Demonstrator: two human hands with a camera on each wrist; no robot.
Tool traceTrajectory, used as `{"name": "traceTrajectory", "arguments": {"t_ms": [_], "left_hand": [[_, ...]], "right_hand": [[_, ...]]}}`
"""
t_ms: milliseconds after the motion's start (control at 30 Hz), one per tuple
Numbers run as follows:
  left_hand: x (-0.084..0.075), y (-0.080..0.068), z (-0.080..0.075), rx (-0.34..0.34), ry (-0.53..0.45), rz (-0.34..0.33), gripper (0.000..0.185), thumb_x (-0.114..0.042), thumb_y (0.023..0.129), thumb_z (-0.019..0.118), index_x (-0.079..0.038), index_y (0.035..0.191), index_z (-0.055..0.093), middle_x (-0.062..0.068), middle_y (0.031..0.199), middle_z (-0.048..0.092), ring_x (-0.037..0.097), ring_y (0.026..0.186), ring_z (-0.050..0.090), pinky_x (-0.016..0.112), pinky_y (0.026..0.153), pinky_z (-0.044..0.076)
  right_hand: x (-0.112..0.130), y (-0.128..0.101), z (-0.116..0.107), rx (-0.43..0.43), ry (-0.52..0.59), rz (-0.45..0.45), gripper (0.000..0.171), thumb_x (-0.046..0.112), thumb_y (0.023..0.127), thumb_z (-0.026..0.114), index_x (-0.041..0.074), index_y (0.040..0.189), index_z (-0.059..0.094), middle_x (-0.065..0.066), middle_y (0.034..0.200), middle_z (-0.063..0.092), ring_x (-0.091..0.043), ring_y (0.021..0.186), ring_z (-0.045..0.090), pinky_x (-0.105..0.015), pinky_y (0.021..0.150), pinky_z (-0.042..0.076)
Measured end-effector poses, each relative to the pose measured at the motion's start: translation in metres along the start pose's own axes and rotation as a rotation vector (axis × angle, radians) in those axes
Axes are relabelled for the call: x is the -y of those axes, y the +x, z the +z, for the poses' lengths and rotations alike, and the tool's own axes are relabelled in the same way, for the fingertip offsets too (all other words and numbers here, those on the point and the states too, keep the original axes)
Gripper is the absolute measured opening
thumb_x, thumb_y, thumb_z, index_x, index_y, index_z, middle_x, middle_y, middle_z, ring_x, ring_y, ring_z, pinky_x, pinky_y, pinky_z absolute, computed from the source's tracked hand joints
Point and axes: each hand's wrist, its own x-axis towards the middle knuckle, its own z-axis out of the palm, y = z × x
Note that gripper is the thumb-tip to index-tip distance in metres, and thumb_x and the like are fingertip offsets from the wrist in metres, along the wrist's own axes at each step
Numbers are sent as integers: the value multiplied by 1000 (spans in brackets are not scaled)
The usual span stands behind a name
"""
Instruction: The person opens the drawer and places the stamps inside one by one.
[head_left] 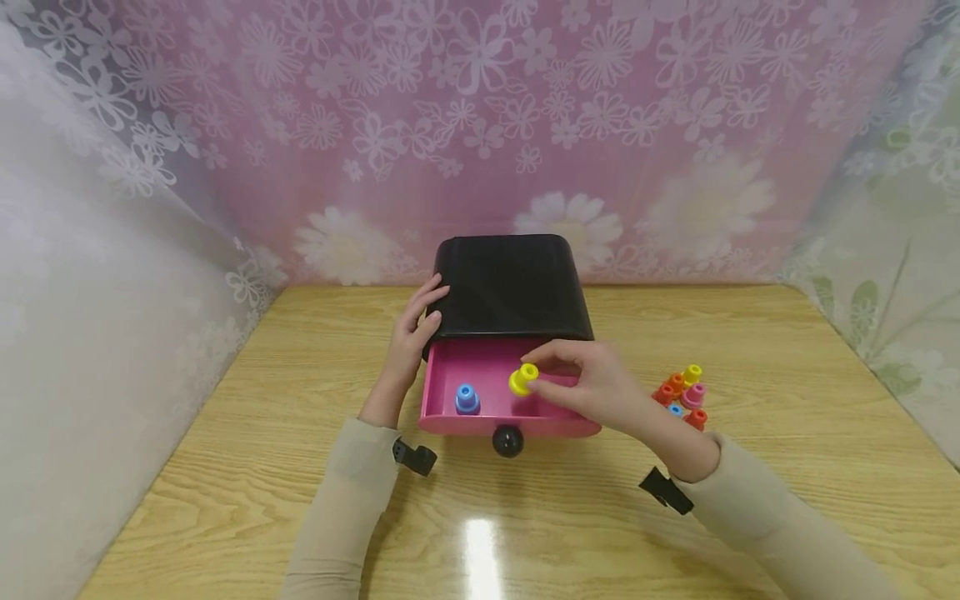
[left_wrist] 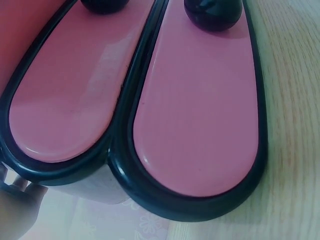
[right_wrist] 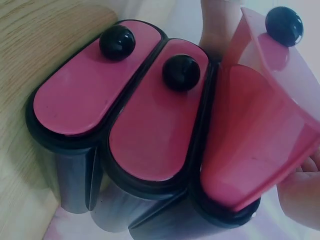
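A black drawer cabinet (head_left: 510, 287) stands on the table with its pink top drawer (head_left: 450, 367) pulled out. My left hand (head_left: 415, 329) rests against the cabinet's left side, fingers spread along its edge. Between thumb and fingers, my right hand (head_left: 600, 385) pinches a yellow flared plastic peg (head_left: 523, 380) over the drawer. A blue peg (head_left: 467, 399) stands upright inside, toward the front left. In the right wrist view the raised drawer front hides the drawer's inside, and only part of my right hand (right_wrist: 302, 200) shows behind it.
Several loose pegs (head_left: 694, 396) in red, yellow, pink and blue stand grouped right of the cabinet, partly behind my right forearm. A black round knob (head_left: 507, 441) juts from the drawer front. Two closed pink drawers (right_wrist: 155, 130) sit below. A flowered curtain (head_left: 480, 150) hangs behind.
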Motion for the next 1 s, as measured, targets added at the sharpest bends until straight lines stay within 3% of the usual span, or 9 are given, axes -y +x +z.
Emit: {"name": "traceTrajectory", "arguments": {"t_ms": [167, 300, 400, 500, 700, 867, 1000], "left_hand": [[8, -1, -1, -5, -9, 1, 36, -3, 88, 41, 16, 119, 44, 24, 136, 29, 25, 129, 21, 44, 102, 15], [25, -1, -6, -8, -6, 3, 47, -25, 90, 47, 9, 122, 47, 15, 138, 32, 17, 129, 22, 43, 102, 15], [30, -1, -7, -8, -2, 3, 58, -39, 88, 49, 7, 122, 47, 12, 138, 32, 16, 129, 22, 44, 102, 15], [29, 0, -7, -4, 1, -1, 53, -33, 89, 48, 7, 123, 47, 12, 139, 32, 16, 129, 22, 44, 102, 14], [16, 1, -5, 1, -2, -10, 38, -6, 88, 42, 12, 121, 44, 20, 138, 29, 22, 130, 20, 46, 102, 13], [-3, 0, 0, 2, 13, -18, 38, 0, 86, 39, 18, 120, 41, 28, 136, 26, 30, 129, 18, 48, 102, 13], [-7, 0, 0, 0, 17, -21, 38, 3, 84, 38, 19, 119, 41, 29, 136, 26, 31, 129, 18, 48, 102, 13]], "right_hand": [[-2, 2, 5, 36, -16, -34, 19, 10, 74, 71, 6, 92, 67, 3, 84, 64, -10, 80, 60, -26, 74, 48], [-3, 3, 7, 69, -49, -51, 17, 8, 74, 70, 8, 91, 67, 4, 82, 64, -10, 79, 60, -26, 74, 48], [-3, 4, 7, 91, -80, -56, 16, 9, 74, 70, 8, 89, 67, 5, 81, 64, -10, 78, 59, -27, 74, 48], [-2, 5, 7, 119, -108, -52, 15, 9, 74, 70, 9, 89, 66, 6, 81, 63, -8, 77, 59, -26, 74, 48], [1, 7, 6, 164, -146, -35, 14, 8, 75, 69, 9, 89, 66, 6, 80, 64, -7, 75, 58, -25, 71, 48], [3, 7, 6, 189, -170, -31, 14, 8, 75, 69, 9, 88, 66, 6, 79, 63, -7, 73, 56, -24, 69, 48], [2, 7, 6, 204, -189, -37, 13, 9, 74, 69, 10, 87, 66, 8, 78, 62, -7, 71, 54, -24, 67, 48]]}}
